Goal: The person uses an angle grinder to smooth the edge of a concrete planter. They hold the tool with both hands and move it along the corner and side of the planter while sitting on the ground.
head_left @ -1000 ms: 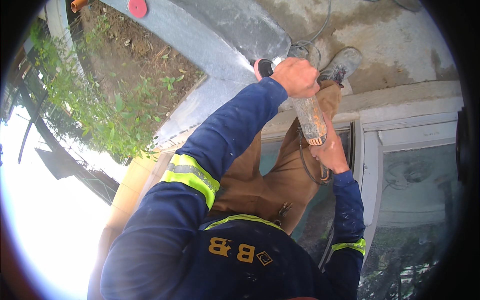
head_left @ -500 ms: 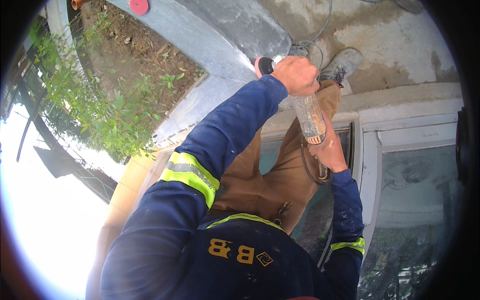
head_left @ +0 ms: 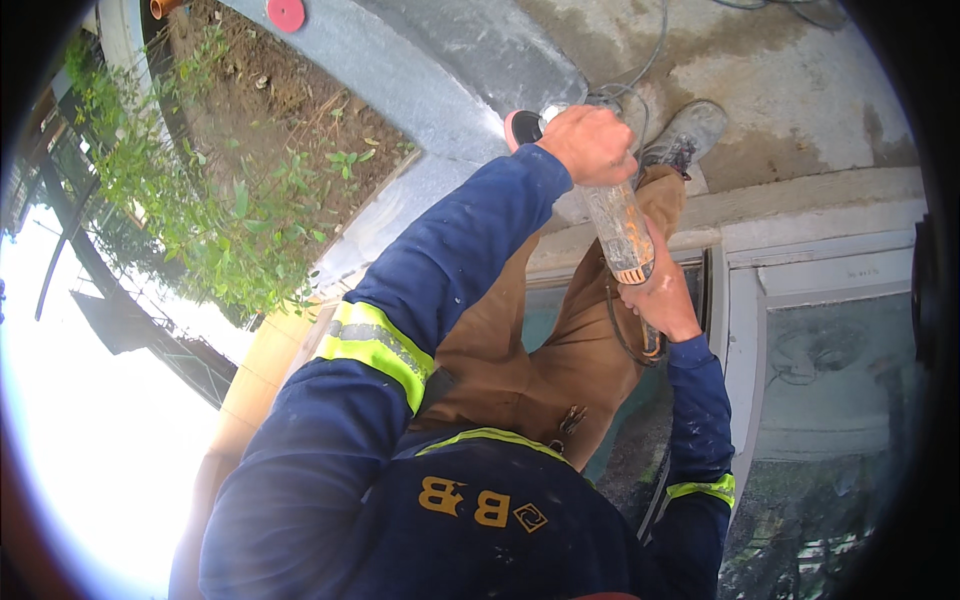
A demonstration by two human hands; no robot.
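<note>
Knuckles uppermost, the left hand wraps over the head of a dusty orange-and-grey power tool, while the right hand closes round its rear end. Slanting across the person's trousers, the tool carries a pink-edged disc at the grey stone slab, against or just beside a pale, dusty edge; exact contact is hard to tell.

The left hand is so near the disc that a slip forward could graze the fingers, and tilting the tool could make the rim catch or gouge the stone. A dark cord runs by the shoe; a step or tug there might snag it and pull the tool aside.

Nearest to a container is the planting bed, holding brown soil and leafy plants. Beyond, a loose pink disc lies on the slab, near an orange pipe.
</note>
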